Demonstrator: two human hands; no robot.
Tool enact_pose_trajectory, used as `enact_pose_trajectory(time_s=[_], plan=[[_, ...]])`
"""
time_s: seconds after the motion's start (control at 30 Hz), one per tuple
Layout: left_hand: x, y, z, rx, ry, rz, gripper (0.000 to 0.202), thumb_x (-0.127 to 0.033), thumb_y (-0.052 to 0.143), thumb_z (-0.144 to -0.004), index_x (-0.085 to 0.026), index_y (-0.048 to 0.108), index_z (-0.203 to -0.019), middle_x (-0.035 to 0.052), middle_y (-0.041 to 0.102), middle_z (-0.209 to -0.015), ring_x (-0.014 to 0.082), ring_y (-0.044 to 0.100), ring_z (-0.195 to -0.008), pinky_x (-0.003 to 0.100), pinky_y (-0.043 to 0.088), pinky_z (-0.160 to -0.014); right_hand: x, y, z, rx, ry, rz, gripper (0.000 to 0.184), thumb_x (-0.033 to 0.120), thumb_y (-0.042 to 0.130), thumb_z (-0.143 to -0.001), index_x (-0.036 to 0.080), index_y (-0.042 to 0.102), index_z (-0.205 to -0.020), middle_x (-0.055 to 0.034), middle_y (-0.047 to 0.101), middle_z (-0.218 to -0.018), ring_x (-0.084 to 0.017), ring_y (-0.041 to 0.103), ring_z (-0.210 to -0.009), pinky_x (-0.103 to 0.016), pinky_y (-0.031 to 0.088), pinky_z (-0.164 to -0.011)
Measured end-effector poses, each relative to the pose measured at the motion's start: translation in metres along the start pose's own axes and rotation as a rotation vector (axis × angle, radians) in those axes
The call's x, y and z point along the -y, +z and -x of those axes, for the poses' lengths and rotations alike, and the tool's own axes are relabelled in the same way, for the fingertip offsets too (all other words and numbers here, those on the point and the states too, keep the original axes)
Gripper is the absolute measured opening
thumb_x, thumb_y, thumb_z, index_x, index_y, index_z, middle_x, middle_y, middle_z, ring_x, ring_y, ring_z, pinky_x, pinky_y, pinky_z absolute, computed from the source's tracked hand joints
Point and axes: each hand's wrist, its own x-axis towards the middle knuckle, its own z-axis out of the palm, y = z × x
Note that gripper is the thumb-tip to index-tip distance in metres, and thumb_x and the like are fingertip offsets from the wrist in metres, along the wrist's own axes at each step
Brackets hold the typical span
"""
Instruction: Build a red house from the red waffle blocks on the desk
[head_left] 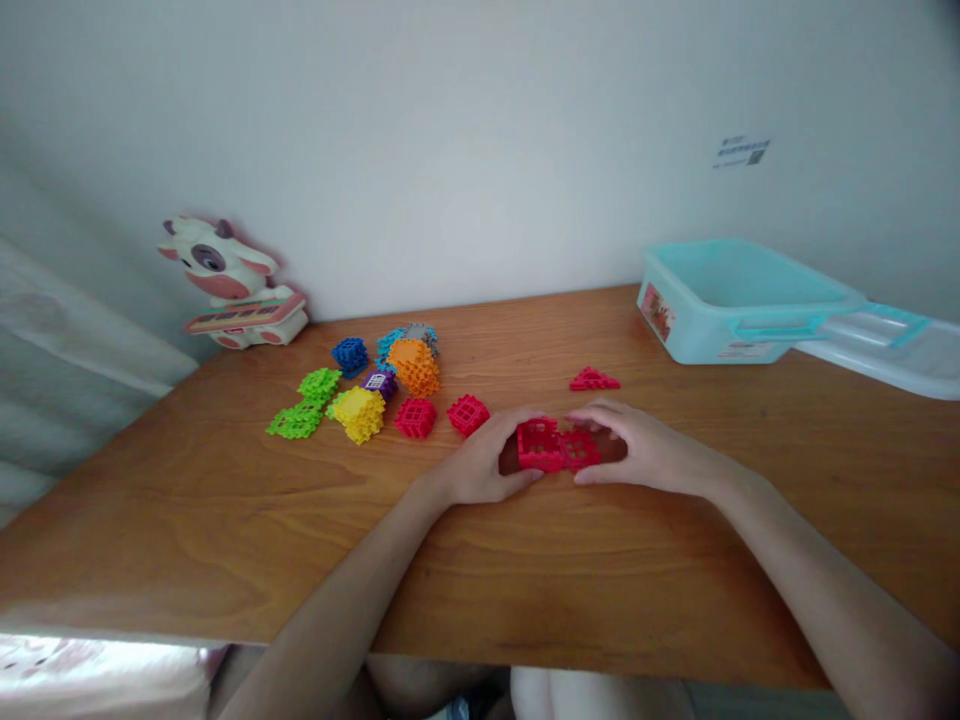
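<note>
Both hands rest on a red lattice plastic building piece [559, 446] at the middle of the wooden table [480, 560]. My left hand [487, 462] cups its left end, and my right hand [637, 450] holds its right end, fingers curving over the top. Just left of my left hand sits a red lattice cube [468, 414], with a second red cube [415, 418] beyond it. A flat red triangular piece [594, 380] lies ahead of my right hand, touching neither hand.
A pile of several lattice pieces in green, yellow, purple, blue and orange [360, 385] lies left of centre. A cow-shaped toy [232, 283] stands in the far left corner. A turquoise plastic tub [739, 303] with a clear lid [885, 350] sits at the far right, against the wall.
</note>
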Motion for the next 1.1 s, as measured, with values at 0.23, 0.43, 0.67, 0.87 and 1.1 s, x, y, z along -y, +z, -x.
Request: enact_pose_trajectory(time_s=[0.23, 0.43, 0.67, 0.87, 1.1], plan=[[-0.001, -0.013, 0.002, 0.055, -0.061, 0.030, 0.071, -0.036, 0.081, -0.082, -0.026, 0.049, -0.145, 0.0108, 0.060, -0.145, 0.0263, 0.060, -0.132, 0.046, 0.047, -0.116, 0.001, 0.000, 0.001, 0.015, -0.086, 0.022, 0.049, 0.052, 0.079, -0.080, 0.028, 0.074, -0.123, -0.0085, 0.071, -0.116, -0.030, 0.069, -0.104, -0.045, 0.053, -0.094], [-0.001, -0.015, 0.000, 0.057, -0.108, 0.027, 0.075, -0.036, 0.086, -0.077, -0.027, 0.053, -0.144, 0.0107, 0.063, -0.143, 0.0274, 0.062, -0.130, 0.047, 0.049, -0.114, 0.002, 0.002, 0.000, -0.006, -0.113, -0.001, 0.044, 0.050, 0.080, -0.079, 0.029, 0.078, -0.118, -0.0079, 0.071, -0.114, -0.027, 0.069, -0.098, -0.043, 0.053, -0.091], [-0.002, -0.016, -0.001, 0.065, -0.119, -0.001, 0.076, -0.038, 0.088, -0.076, -0.027, 0.054, -0.143, 0.0099, 0.063, -0.144, 0.0270, 0.062, -0.130, 0.046, 0.048, -0.115, 0.001, 0.005, -0.002, 0.024, -0.128, 0.041, 0.037, 0.055, 0.074, -0.085, 0.028, 0.081, -0.109, -0.0090, 0.069, -0.116, -0.027, 0.068, -0.101, -0.043, 0.052, -0.094], [-0.003, -0.017, 0.000, 0.081, -0.109, -0.047, 0.085, -0.040, 0.086, -0.078, -0.028, 0.046, -0.151, 0.0116, 0.059, -0.149, 0.0291, 0.060, -0.134, 0.048, 0.048, -0.116, 0.002, 0.006, -0.003, -0.004, -0.130, 0.005, 0.041, 0.054, 0.078, -0.083, 0.028, 0.078, -0.114, -0.0083, 0.070, -0.114, -0.027, 0.068, -0.098, -0.042, 0.053, -0.091], [-0.011, -0.034, 0.003, 0.032, 0.051, -0.267, 0.102, -0.057, 0.086, -0.072, -0.028, 0.036, -0.156, 0.0152, 0.058, -0.149, 0.0320, 0.059, -0.134, 0.050, 0.047, -0.114, 0.006, 0.009, -0.003, 0.003, -0.112, 0.023, 0.047, 0.060, 0.076, -0.081, 0.025, 0.075, -0.112, -0.0085, 0.069, -0.110, -0.025, 0.067, -0.090, -0.040, 0.054, -0.083]])
